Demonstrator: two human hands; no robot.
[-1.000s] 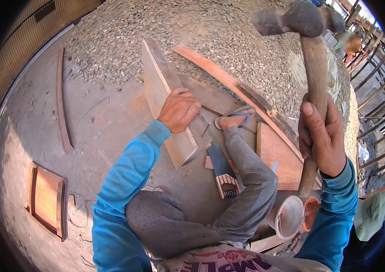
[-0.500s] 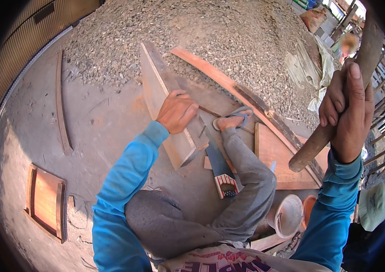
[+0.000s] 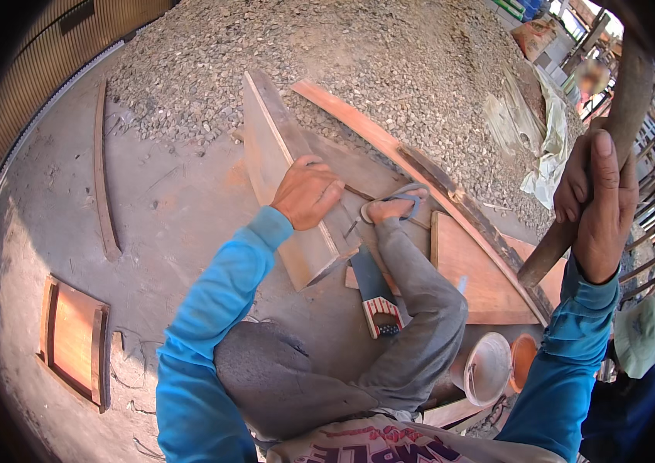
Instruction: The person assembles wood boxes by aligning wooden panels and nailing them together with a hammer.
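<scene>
My left hand (image 3: 308, 194) is closed over the top edge of a wooden panel (image 3: 270, 174) with a plywood face, which stands on edge on the ground in front of me. Its fingertips are partly hidden, so I cannot tell whether anything small is between them. Raised at the right, my right hand (image 3: 599, 204) grips a thick, round wooden stick (image 3: 630, 92). The stick's lower end sticks out below the fist; its upper end runs into the dark rim of the picture. A handsaw (image 3: 376, 289) with a red and white handle lies beside the panel, near my bent leg.
My sandalled foot (image 3: 397, 207) rests beside long boards (image 3: 374, 127) and a plywood piece (image 3: 466, 270). A whitish bucket (image 3: 489, 369) and an orange one (image 3: 524, 359) stand at right. Gravel (image 3: 327, 54) rises ahead. A framed panel (image 3: 77, 332) lies at left. A person in a hat (image 3: 641, 336) is close at right.
My right hand and the stick have shifted slightly right, and the stick's lower end has swung up and right. My left hand and the panel have shifted only a little in view.
</scene>
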